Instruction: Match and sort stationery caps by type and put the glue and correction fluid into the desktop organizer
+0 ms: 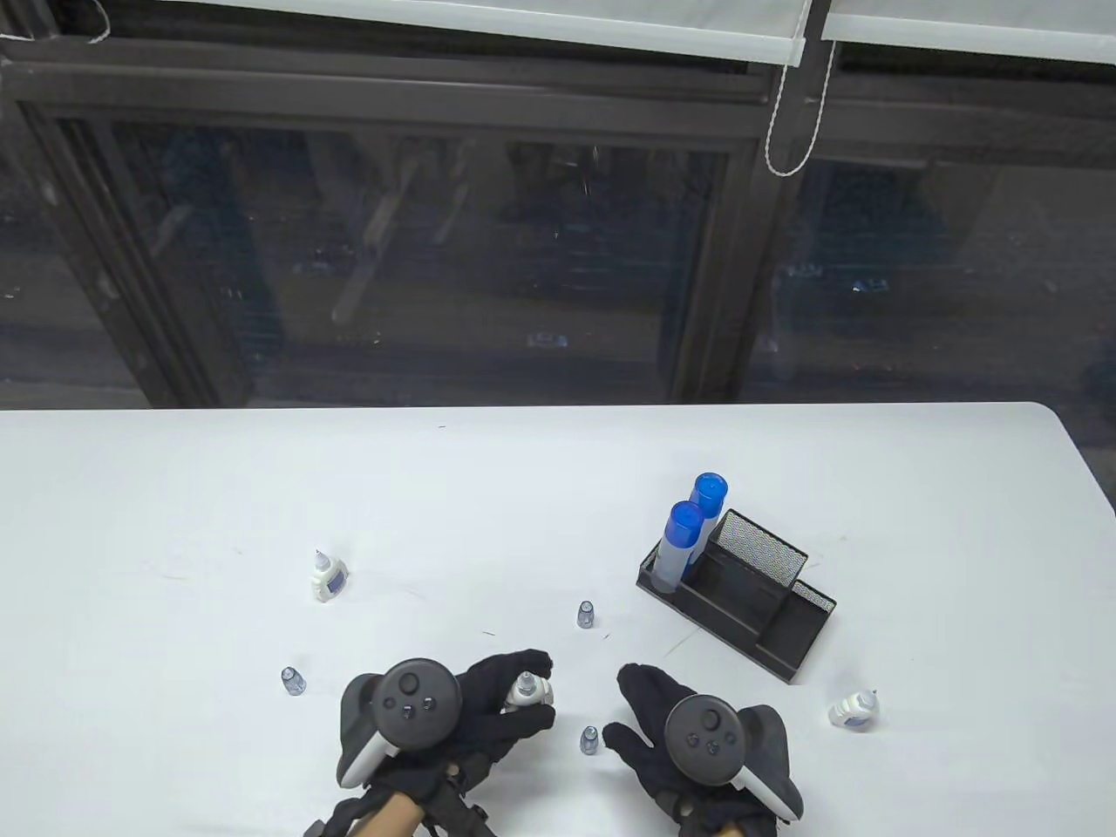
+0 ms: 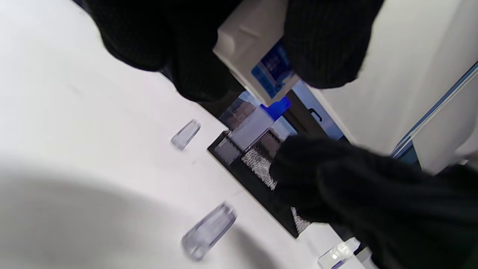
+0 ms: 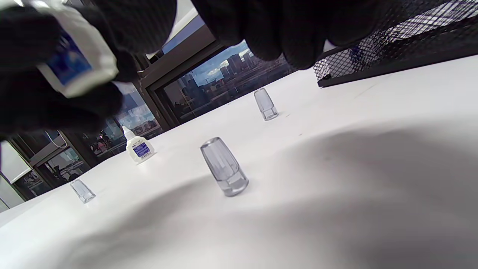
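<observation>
Gloves: black knit fabric covering both hands, left hand (image 1: 488, 715) and right hand (image 1: 654, 724).
Trackers: dark round-faced units with small buttons, white underside, one on each hand's back.
Straps: black, at the wrists.

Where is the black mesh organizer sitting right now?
In the table view, the black mesh organizer sits on the table's right side, just beyond the right hand, with two blue-capped glue sticks standing in its left end.
</observation>
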The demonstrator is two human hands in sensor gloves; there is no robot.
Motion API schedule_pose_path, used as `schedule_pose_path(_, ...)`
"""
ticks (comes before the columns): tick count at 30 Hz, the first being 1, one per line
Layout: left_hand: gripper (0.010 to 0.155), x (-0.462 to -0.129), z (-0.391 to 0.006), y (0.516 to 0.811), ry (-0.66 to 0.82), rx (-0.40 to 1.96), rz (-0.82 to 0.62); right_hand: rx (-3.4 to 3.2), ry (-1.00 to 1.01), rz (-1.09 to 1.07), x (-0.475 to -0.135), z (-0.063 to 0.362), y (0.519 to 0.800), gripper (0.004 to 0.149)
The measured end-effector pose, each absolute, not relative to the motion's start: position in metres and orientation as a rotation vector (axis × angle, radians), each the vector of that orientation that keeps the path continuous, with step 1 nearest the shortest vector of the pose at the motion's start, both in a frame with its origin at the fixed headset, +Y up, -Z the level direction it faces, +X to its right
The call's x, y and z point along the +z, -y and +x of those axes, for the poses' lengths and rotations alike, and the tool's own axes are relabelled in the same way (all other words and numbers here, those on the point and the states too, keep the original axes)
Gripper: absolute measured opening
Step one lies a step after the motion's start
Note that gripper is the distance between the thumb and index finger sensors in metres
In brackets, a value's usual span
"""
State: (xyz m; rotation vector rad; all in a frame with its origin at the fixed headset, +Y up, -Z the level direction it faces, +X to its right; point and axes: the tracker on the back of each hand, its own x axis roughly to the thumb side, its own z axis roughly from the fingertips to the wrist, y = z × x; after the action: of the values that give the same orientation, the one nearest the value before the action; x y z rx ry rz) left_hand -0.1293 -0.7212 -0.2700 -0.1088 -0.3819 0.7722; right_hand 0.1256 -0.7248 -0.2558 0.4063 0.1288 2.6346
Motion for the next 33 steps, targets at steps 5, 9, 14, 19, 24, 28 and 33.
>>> schedule_pose_path(5,0.06,-0.265,-0.133,0.728,0.386,0.778,-0.14,2.68,-0.14,0.45,-0.26,0.111,0.726,0.069)
schedule_pose_path(9,0.06,-0.265,-0.136,0.733,0.377,0.76,-0.153,2.746,-0.195,0.515,-0.263,0.093,0.734,0.068)
schedule_pose_path(14,0.06,-0.265,-0.137,0.735,0.378,0.761,-0.163,2.869,-0.275,0.564,-0.266,0.078,0.751,0.067)
schedule_pose_path(19,0.06,-0.263,-0.134,0.732,0.393,0.739,-0.147,2.942,-0.264,0.566,-0.266,0.071,0.758,0.063)
schedule_pose_path(24,0.06,-0.262,-0.134,0.734,0.396,0.724,-0.15,3.009,-0.205,0.585,-0.265,0.065,0.762,0.054)
schedule_pose_path(28,0.06,-0.262,-0.132,0.736,0.402,0.717,-0.165,2.999,-0.186,0.579,-0.265,0.067,0.76,0.051)
schedule_pose_path(33,0.06,-0.261,-0.131,0.738,0.405,0.713,-0.178,2.838,-0.033,0.485,-0.264,0.084,0.731,0.052)
